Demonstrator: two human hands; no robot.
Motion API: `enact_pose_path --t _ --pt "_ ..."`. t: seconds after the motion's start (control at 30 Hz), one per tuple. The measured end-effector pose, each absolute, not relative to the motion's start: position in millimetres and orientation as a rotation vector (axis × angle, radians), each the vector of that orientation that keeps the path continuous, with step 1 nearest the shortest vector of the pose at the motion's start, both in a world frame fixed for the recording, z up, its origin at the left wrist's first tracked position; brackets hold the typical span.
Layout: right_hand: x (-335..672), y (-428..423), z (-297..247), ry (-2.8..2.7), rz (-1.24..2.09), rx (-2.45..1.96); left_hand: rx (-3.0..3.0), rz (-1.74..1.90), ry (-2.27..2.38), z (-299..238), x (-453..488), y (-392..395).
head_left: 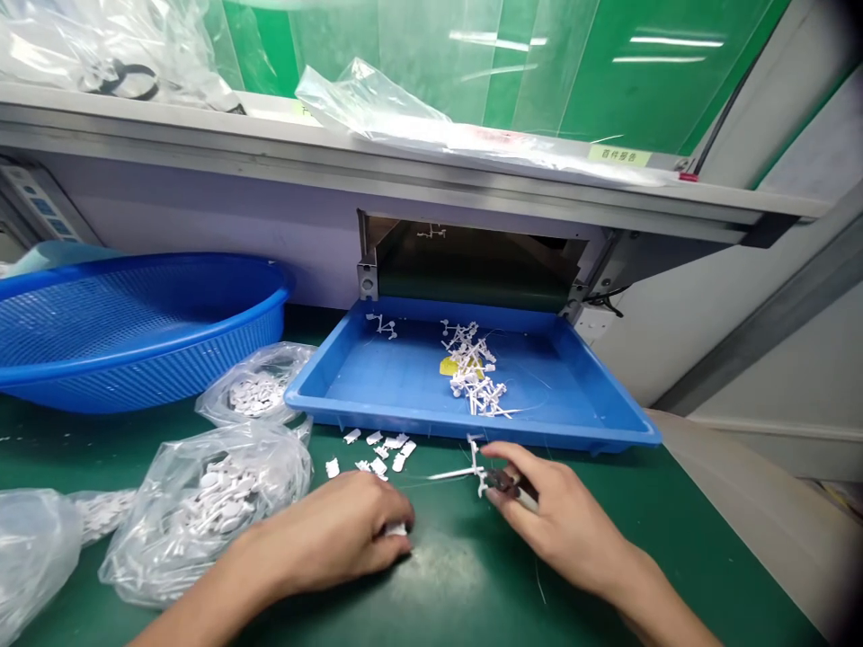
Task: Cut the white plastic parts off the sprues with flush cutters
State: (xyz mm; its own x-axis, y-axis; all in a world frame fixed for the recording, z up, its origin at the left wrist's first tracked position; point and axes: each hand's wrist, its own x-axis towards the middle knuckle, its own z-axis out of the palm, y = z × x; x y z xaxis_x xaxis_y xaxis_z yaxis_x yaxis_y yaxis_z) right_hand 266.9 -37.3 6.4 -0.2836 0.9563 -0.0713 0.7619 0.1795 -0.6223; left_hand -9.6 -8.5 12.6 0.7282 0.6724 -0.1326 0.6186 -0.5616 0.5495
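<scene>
My left hand [351, 526] is low over the green table with its fingers curled, and a small white plastic piece [396, 530] shows between thumb and fingers. To its right, my right hand [553, 499] is closed around small cutting pliers [509, 487] with dark jaws. A white plastic sprue [474, 463] with a long thin stem is at the jaws and the index fingertip; whether the jaws grip it I cannot tell. Several loose white plastic parts [381, 452] lie just beyond my left hand.
A blue tray [404, 395] holding a heap of white sprues [475, 373] stands under a conveyor opening [472, 265]. At the left are a blue mesh basket [155, 373] and clear bags of white parts [222, 503]. A metal-edged shelf [283, 166] crosses above.
</scene>
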Motion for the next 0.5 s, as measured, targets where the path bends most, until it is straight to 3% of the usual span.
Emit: enact_pose_path --t 0.23,0.37,0.5 --pt "245 -38 -34 -2.244 0.329 -1.698 2.268 0.067 1.166 29 -38 3" --pt "249 -37 -30 -2.047 0.62 -1.623 2.349 0.271 1.258 31 -42 10" --pt "251 -39 -10 -1.85 1.239 -1.414 2.407 0.656 1.15 23 -28 6"
